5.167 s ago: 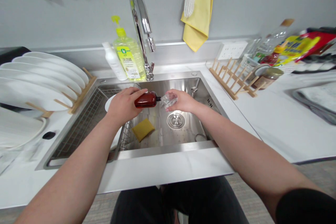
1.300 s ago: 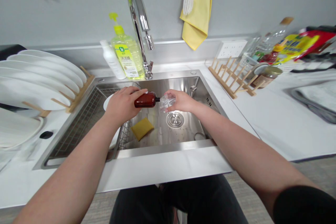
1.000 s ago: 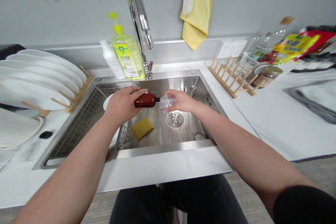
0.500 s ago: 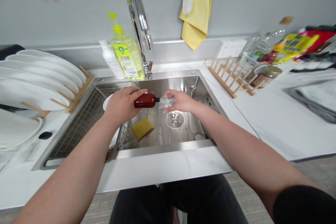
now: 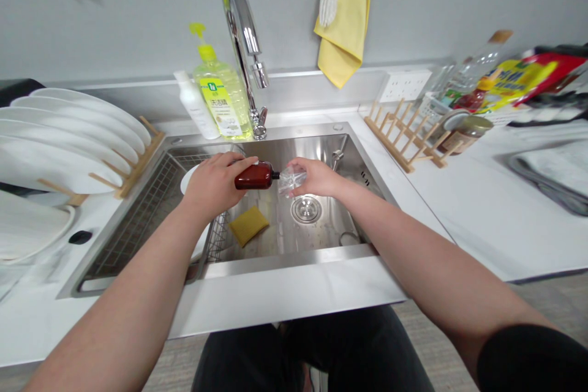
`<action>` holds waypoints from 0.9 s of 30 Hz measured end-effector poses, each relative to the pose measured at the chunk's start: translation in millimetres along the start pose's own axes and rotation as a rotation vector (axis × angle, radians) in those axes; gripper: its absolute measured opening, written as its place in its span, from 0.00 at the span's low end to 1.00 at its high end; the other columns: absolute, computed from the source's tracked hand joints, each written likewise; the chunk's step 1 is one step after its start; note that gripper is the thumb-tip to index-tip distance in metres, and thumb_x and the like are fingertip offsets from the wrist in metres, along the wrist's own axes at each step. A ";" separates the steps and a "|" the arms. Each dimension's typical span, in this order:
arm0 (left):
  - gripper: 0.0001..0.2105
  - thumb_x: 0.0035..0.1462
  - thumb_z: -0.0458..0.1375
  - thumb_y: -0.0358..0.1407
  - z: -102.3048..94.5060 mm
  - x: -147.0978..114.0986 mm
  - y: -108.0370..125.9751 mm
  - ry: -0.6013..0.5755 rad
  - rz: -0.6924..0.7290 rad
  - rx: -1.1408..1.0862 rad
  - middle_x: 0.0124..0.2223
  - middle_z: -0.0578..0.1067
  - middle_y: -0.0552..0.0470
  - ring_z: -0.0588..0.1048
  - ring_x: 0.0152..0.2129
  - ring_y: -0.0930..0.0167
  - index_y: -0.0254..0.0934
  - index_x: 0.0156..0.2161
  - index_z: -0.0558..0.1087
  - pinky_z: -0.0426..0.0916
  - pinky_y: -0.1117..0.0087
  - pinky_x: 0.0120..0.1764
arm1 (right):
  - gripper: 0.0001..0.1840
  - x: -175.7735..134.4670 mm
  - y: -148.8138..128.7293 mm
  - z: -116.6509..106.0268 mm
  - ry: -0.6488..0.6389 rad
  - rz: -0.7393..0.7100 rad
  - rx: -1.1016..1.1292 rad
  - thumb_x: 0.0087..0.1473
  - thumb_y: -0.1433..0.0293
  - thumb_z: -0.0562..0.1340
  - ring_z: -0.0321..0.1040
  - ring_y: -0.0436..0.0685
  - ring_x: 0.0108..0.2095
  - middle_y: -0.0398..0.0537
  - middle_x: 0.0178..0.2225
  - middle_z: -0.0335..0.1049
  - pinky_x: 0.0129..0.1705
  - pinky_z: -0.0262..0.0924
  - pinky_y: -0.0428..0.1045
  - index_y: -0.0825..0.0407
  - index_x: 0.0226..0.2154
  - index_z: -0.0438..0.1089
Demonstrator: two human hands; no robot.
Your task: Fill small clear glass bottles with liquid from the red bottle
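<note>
Over the sink [image 5: 280, 251], my left hand [image 5: 215, 180] is wrapped round a dark red-brown bottle [image 5: 255, 176]. The bottle lies on its side, its black nozzle pointing right. A small clear cup [image 5: 291, 180] is held in my right hand [image 5: 319, 176], and the nozzle is at its left side; I cannot tell whether they touch. On the sink floor below lies a yellow sponge [image 5: 248, 225], left of the drain [image 5: 306, 209]. Partly hidden behind my left hand and forearm is a white plate [image 5: 200, 244] at the wire rack [image 5: 151, 226].
White plates [image 5: 78, 128] stand in a wooden rack at left. Behind the sink are a tap [image 5: 243, 30], a dish soap bottle [image 5: 223, 98] and a white bottle [image 5: 196, 104]. A wooden rack [image 5: 408, 135] and jar [image 5: 466, 133] sit at right. A yellow cloth [image 5: 346, 30] hangs above.
</note>
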State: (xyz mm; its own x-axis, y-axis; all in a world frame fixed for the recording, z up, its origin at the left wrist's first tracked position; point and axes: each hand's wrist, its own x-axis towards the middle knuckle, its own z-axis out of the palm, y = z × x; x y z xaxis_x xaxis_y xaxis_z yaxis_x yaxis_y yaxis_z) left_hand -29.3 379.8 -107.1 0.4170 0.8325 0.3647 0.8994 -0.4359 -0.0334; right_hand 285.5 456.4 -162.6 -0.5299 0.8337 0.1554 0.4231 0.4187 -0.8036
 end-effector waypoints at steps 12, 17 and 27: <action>0.30 0.66 0.64 0.38 -0.3 -0.4 0.6 -0.005 -0.005 0.002 0.66 0.81 0.40 0.80 0.59 0.48 0.45 0.73 0.77 0.75 0.47 0.61 | 0.41 -1.7 -3.6 -1.2 -0.005 -0.008 -0.012 0.40 0.67 0.87 0.83 0.66 0.56 0.51 0.55 0.85 0.61 0.74 0.57 0.49 0.56 0.78; 0.30 0.66 0.64 0.38 0.0 -0.2 0.5 -0.003 -0.005 -0.010 0.65 0.81 0.40 0.81 0.59 0.49 0.45 0.72 0.78 0.75 0.48 0.62 | 0.41 -0.6 0.3 0.9 0.000 -0.016 0.006 0.40 0.67 0.87 0.83 0.66 0.56 0.51 0.55 0.85 0.62 0.74 0.58 0.49 0.56 0.78; 0.30 0.66 0.64 0.40 -1.6 -0.1 2.6 0.002 -0.013 -0.012 0.64 0.81 0.40 0.81 0.59 0.49 0.45 0.72 0.78 0.76 0.48 0.61 | 0.42 -0.8 -2.1 -0.6 -0.004 -0.014 0.007 0.38 0.68 0.87 0.83 0.67 0.58 0.51 0.56 0.85 0.62 0.74 0.58 0.48 0.56 0.78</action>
State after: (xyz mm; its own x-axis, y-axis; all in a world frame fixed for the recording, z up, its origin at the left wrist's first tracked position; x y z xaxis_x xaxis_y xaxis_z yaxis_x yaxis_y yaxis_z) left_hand -27.2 378.0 -105.8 0.4053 0.8372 0.3672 0.9029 -0.4295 -0.0175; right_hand 285.5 455.1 -160.6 -0.5385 0.8265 0.1640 0.4105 0.4273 -0.8055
